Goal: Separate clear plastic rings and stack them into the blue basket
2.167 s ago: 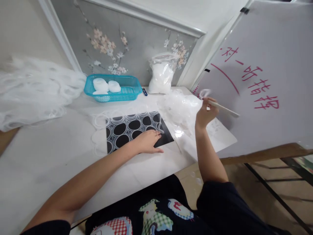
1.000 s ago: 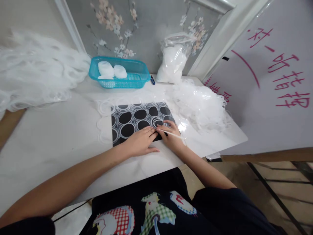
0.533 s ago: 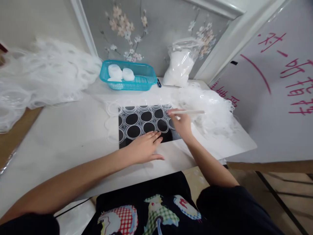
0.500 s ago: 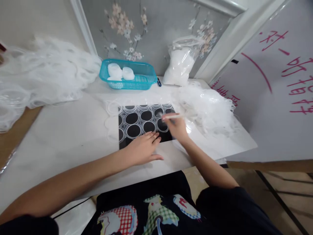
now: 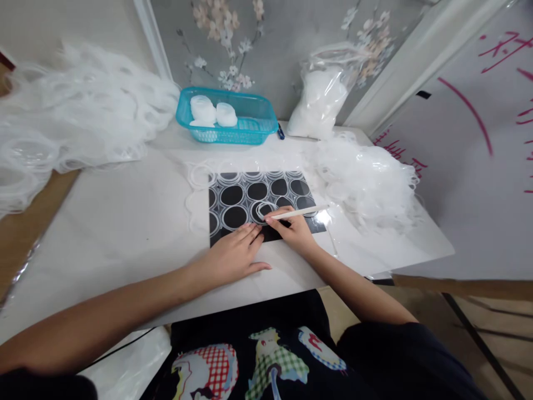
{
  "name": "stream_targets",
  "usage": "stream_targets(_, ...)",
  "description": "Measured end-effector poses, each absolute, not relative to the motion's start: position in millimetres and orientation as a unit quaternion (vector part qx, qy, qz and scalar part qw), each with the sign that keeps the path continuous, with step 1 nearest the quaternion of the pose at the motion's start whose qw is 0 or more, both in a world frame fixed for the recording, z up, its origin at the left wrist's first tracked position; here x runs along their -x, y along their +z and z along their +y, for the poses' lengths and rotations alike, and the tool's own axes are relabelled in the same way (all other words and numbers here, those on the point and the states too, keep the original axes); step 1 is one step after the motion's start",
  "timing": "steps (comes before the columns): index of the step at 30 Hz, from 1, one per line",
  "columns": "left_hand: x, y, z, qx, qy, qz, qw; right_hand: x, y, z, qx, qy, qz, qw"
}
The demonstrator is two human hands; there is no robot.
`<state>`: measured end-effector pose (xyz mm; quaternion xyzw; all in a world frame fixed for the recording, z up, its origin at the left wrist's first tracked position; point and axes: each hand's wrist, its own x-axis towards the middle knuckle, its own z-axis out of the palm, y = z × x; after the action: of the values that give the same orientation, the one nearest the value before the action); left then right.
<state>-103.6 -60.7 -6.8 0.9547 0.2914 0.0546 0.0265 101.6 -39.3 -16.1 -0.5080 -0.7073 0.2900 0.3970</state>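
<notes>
On the table lies a clear sheet with rows of round white outlines over a black backing (image 5: pixel 235 216). My left hand (image 5: pixel 233 254) rests flat near the backing's front edge, fingers stretched out and thumb apart. My right hand (image 5: pixel 293 229) is closed around a slim white stick (image 5: pixel 302 211), held like a pen, its tip end pointing left. At that end, a loose-looking white ring (image 5: pixel 265 209) overlaps one of the round outlines. Whether the fingers also touch the ring is unclear. The clear sheet runs past the backing at the left and back.
A blue basket (image 5: pixel 233 136) holding white round pieces stands at the back, beside a clear bag (image 5: pixel 320 100) of white material. Heaps of translucent ring-patterned material lie at right (image 5: pixel 366 180) and left (image 5: pixel 91 111). A whiteboard (image 5: pixel 466 211) with red writing borders the right.
My right hand has moved left and slightly down over the sheet with the stick. A white ring now shows by its tip. My left hand stays flat; the view has shifted a little.
</notes>
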Motion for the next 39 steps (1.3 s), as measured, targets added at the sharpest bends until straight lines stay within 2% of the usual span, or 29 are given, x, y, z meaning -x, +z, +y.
stream_targets(12, 100.1, -6.8, -58.4, -0.948, 0.055, 0.308, 0.067, -102.5, -19.5, -40.1, 0.509, 0.289, -0.717, 0.378)
stream_targets(23, 98.9, -8.6, -59.2, -0.952, 0.030, 0.300, 0.048, -104.9, -20.2, -38.2, 0.500, 0.282, -0.722, 0.386)
stream_targets(26, 99.7, -8.0, -58.2, -0.950, 0.036, 0.305, 0.061, -102.1, -22.6, -44.9, 0.512, 0.249, -0.735, 0.370)
stream_targets(32, 102.3, -3.5, -54.4, -0.943, 0.047, 0.310, 0.111, -105.9, -19.2, -38.2, 0.497, 0.105, -0.810, 0.294)
stream_targets(34, 103.4, -0.5, -53.3, -0.942, 0.035, 0.311, 0.119, -121.4, -3.7, -8.4, 0.530, 0.056, -0.772, 0.347)
stream_targets(36, 104.5, 2.8, -52.5, -0.943, 0.019, 0.309, 0.124, -138.5, 17.0, 26.7, 0.595, -0.013, -0.663, 0.454)
stream_targets(39, 105.8, 7.4, -54.3, -0.950, 0.001, 0.292, 0.113, -144.2, 37.9, 55.1, 0.590, -0.023, -0.616, 0.522)
